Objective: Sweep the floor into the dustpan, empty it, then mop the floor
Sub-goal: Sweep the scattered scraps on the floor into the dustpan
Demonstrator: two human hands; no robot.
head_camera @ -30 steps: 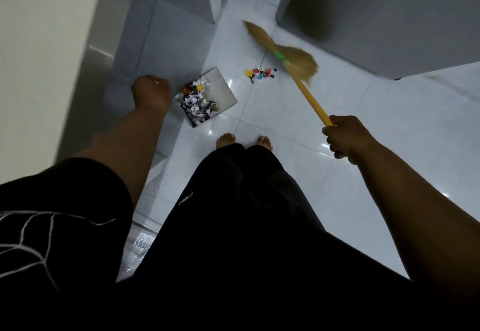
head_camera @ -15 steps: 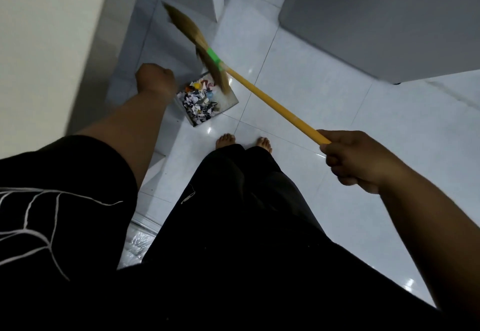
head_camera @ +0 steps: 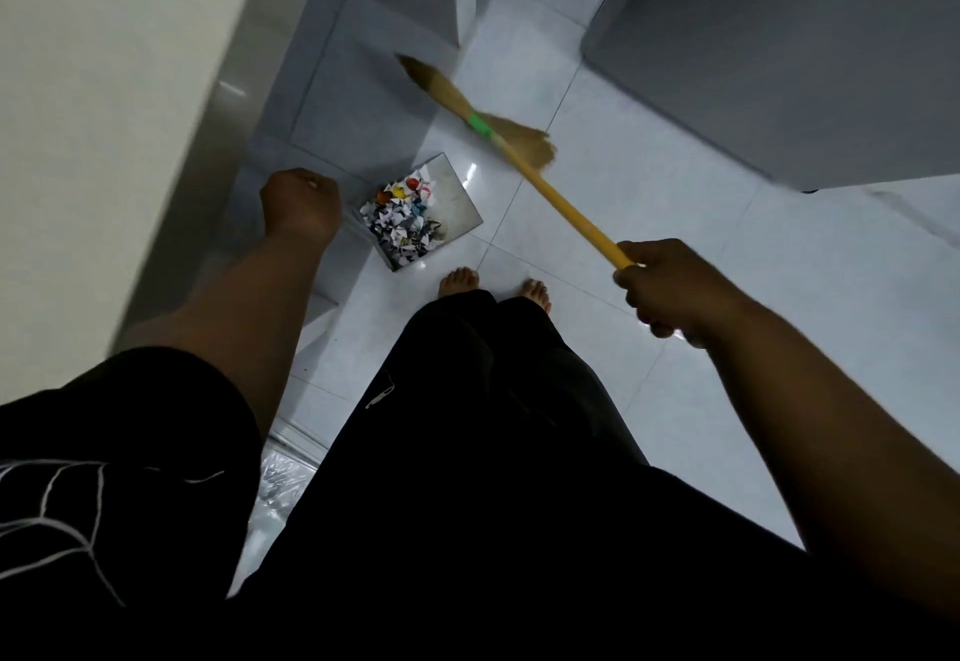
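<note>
While the dustpan [head_camera: 422, 212] on the floor [head_camera: 649, 224] holds coloured paper scraps [head_camera: 402, 216], the left hand [head_camera: 300, 204] is fisted beside it; the right hand [head_camera: 670, 289] grips the broom [head_camera: 511, 146], now swung off the pan.

Legible text, labels, brands, numbers, signs: none. The paper scraps [head_camera: 402, 224] in the dustpan [head_camera: 457, 203] carry dark print too small to read. The white line pattern on the black sleeve [head_camera: 78, 499] forms no letters.
</note>
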